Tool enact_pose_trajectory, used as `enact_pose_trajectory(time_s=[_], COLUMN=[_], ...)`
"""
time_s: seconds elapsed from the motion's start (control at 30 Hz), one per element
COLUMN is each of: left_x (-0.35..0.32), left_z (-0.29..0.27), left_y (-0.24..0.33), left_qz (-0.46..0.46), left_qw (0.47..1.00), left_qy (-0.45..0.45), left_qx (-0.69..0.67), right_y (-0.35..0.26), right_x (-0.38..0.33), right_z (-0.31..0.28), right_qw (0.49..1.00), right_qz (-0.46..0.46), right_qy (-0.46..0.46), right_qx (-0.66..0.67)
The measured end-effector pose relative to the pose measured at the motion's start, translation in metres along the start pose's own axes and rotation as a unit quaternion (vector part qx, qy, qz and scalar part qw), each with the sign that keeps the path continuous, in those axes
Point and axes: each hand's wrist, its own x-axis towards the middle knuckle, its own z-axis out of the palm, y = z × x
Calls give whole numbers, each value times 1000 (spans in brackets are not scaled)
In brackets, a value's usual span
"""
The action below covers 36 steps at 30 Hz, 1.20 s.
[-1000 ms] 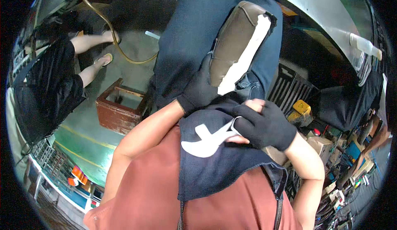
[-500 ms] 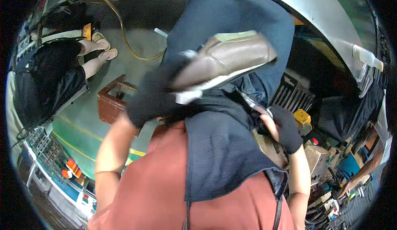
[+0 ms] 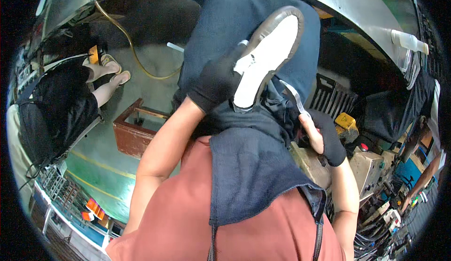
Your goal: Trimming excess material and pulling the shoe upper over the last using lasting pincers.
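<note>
The black-gloved left hand (image 3: 213,83) grasps a brown leather shoe (image 3: 275,45), white underside facing up, above the dark blue cloth apron (image 3: 221,31) over the lap; the black-gloved right hand (image 3: 325,136), thumb bare, grips a curved silver metal tool (image 3: 294,95) near the shoe.

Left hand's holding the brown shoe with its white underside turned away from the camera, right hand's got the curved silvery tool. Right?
One error: the white underside faces the camera, as the head view shows. The left hand does hold the brown shoe, and the right hand the curved silvery tool.
</note>
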Motion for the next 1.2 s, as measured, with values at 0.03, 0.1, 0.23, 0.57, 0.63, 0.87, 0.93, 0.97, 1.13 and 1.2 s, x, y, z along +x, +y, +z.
enact_pose_trajectory(time_s=[0.03, 0.1, 0.23, 0.57, 0.63, 0.87, 0.93, 0.97, 1.13, 1.2], left_x=[6, 16, 29, -37, -40, -11, -2, 6, 10, 11], left_z=[-7, -6, -9, 34, 47, 81, 67, 66, 3, -6], left_y=[10, 26, 15, 25, -5, -11, -19, -18, 2, -4], left_qz=[27, -1, -25, -156, -31, -208, -100, -105, -129, 105], left_qw=[997, 994, 995, 933, 968, 964, 971, 967, 928, 960], left_qy=[-4, 11, 46, -96, -222, 96, 194, 183, -59, 13], left_qx=[68, 105, 87, -309, 111, -138, -92, -141, -344, 259], right_y=[1, -1, -19, -62, -51, -78, -98, -109, -71, -36], right_x=[4, 9, 20, 53, 69, 92, 83, 63, 85, 90], right_z=[-2, -4, -16, -18, -17, -67, -59, -38, -1, -8], right_qw=[1000, 999, 995, 904, 819, 896, 824, 825, 807, 931], right_qz=[0, -13, -31, -211, -333, -180, -256, -252, -532, -299], right_qy=[2, 2, -48, -9, 81, -199, -106, -102, -84, -99], right_qx=[3, -36, -81, -373, -460, -353, -494, -496, -243, -186])
